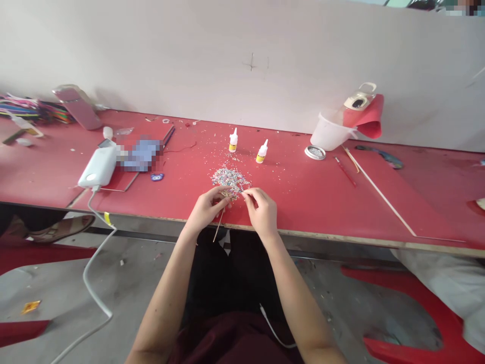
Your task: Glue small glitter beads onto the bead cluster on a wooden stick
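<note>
A loose heap of tiny pale and multicoloured bits (229, 177) lies on the red table in front of me. My left hand (210, 206) is at the near side of the heap, its fingers closed on a thin stick (219, 225) that slants down past the table edge. Across from it, my right hand (262, 208) pinches thumb and forefinger together at the heap's right side. Whatever is between those fingertips is too small to name. Two small white bottles with yellow labels, a left one (233, 141) and a right one (261, 152), stand upright beyond the heap.
On the left are a white power bank (99, 167) with a cable, a blue badge (157, 177) and a pink flask (81, 108). A translucent tub (329, 132), a round lid (315, 152) and a red pen (345, 172) are on the right. A wall rises behind.
</note>
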Tool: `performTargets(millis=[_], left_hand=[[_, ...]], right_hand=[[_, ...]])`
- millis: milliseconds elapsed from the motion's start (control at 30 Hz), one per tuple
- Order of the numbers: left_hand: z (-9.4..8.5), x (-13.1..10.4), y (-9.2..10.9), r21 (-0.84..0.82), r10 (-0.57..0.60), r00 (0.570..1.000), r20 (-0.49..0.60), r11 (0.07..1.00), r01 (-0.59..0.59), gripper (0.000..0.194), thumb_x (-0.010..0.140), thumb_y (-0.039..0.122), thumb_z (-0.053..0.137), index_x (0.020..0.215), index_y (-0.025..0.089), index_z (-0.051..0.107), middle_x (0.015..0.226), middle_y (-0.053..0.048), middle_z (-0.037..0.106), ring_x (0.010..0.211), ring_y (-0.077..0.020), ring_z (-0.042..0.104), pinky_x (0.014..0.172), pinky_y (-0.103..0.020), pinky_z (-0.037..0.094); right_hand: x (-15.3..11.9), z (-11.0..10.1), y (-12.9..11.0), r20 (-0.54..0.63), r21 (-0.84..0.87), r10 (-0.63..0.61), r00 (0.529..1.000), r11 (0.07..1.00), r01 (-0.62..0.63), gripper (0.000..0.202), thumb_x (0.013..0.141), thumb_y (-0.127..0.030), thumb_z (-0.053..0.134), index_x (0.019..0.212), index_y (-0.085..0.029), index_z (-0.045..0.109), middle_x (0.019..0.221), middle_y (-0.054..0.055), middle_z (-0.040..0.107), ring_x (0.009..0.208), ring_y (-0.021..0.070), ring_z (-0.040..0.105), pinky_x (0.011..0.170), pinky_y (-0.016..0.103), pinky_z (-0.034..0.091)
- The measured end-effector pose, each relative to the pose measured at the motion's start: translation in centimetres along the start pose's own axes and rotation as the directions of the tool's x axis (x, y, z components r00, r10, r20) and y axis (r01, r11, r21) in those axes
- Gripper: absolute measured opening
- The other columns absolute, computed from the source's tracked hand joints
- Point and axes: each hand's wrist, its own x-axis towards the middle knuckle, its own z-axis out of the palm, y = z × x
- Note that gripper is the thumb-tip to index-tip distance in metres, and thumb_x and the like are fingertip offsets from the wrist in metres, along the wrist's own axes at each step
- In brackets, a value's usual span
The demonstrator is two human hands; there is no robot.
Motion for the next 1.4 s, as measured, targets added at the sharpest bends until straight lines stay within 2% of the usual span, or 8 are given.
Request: performTargets(millis=[133,300,433,633,867,967,1100,1400], left_hand=[[-0.03,-0.01,0.1,-0.029,-0.01,1.0,-0.018,1.0,0.01,0.039,0.088,0.035,0.061,0.124,0.018,0.06,0.074,0.0,0.064,0.053,-0.0079,0.05,0.052,-0.02,0.044],[-0.07,-0.13,0.5,-0.073,-0.015,0.999,-0.034,0.997,0.012,0.036,0.089,0.032,0.061,0.122,0.018,0.061,0.061,0.004,0.054,0.049,-0.0079,0.049,0.052,-0.02,0.043],[-0.11,-0.14,0.62,-0.112,-0.018,1.0,-0.024,0.994,0.015,0.037,0.088,0.031,0.063,0.122,0.017,0.061,0.064,0.002,0.056,0.05,-0.0076,0.049,0.053,-0.02,0.043],[-0.32,-0.01,0.54,-0.205,-0.008,1.0,-0.017,0.979,0.004,0.035,0.088,0.029,0.063,0.121,0.018,0.061,0.065,0.003,0.055,0.049,-0.0066,0.048,0.051,-0.019,0.042],[-0.48,-0.11,0.84,-0.298,-0.035,0.999,0.005,0.954,0.035,0.034,0.086,0.028,0.066,0.119,0.018,0.062,0.064,0.004,0.053,0.051,-0.0065,0.046,0.049,-0.018,0.04],[-0.51,-0.06,0.83,-0.364,-0.07,0.997,-0.04,0.93,0.05,0.033,0.085,0.027,0.067,0.116,0.019,0.064,0.063,0.004,0.051,0.051,-0.0058,0.045,0.047,-0.017,0.037],[-0.51,0.17,0.63,-0.465,-0.14,0.98,-0.144,0.884,0.058,0.032,0.081,0.026,0.071,0.112,0.019,0.066,0.068,0.003,0.052,0.053,-0.0051,0.046,0.045,-0.016,0.035],[-0.6,0.17,0.67,-0.424,-0.128,0.991,-0.044,0.9,0.098,0.032,0.083,0.026,0.07,0.114,0.019,0.066,0.065,0.003,0.053,0.054,-0.0059,0.048,0.048,-0.015,0.037]], right_hand=[[0.12,0.29,0.22,0.012,-0.012,0.12,0.993,0.993,-0.12,0.016,0.095,-0.034,0.053,0.095,-0.022,0.063,0.091,0.006,0.069,0.074,0.0179,0.063,0.069,0.028,0.048],[0.04,0.3,0.19,0.053,0.056,0.075,0.996,0.995,-0.078,0.015,0.094,-0.032,0.053,0.099,-0.022,0.063,0.092,0.006,0.068,0.076,0.0175,0.063,0.07,0.028,0.049],[0.03,0.03,0.0,0.07,0.105,0.044,0.997,0.993,-0.051,0.015,0.094,-0.032,0.054,0.098,-0.022,0.064,0.089,0.005,0.067,0.072,0.016,0.06,0.067,0.028,0.049],[0.16,-0.1,-0.17,0.093,0.188,0.076,0.993,0.978,-0.092,0.017,0.093,-0.034,0.054,0.096,-0.022,0.066,0.087,0.004,0.067,0.07,0.0146,0.059,0.067,0.028,0.05],[0.35,-0.27,-0.41,0.177,0.312,0.13,0.976,0.933,-0.181,0.017,0.092,-0.034,0.057,0.096,-0.022,0.069,0.091,0.004,0.071,0.079,0.0172,0.065,0.069,0.029,0.051],[0.37,-0.26,-0.29,0.176,0.306,0.163,0.971,0.928,-0.211,0.016,0.091,-0.034,0.058,0.094,-0.022,0.069,0.087,0.003,0.071,0.074,0.0166,0.064,0.066,0.028,0.05],[0.28,-0.21,-0.02,0.142,0.282,0.171,0.975,0.937,-0.205,0.016,0.09,-0.035,0.058,0.093,-0.022,0.068,0.085,0.004,0.069,0.074,0.0167,0.063,0.066,0.029,0.049],[0.36,-0.55,-0.48,0.146,0.264,0.072,0.987,0.958,-0.109,0.017,0.092,-0.034,0.056,0.095,-0.023,0.068,0.086,0.003,0.067,0.064,0.0143,0.055,0.063,0.029,0.049]])
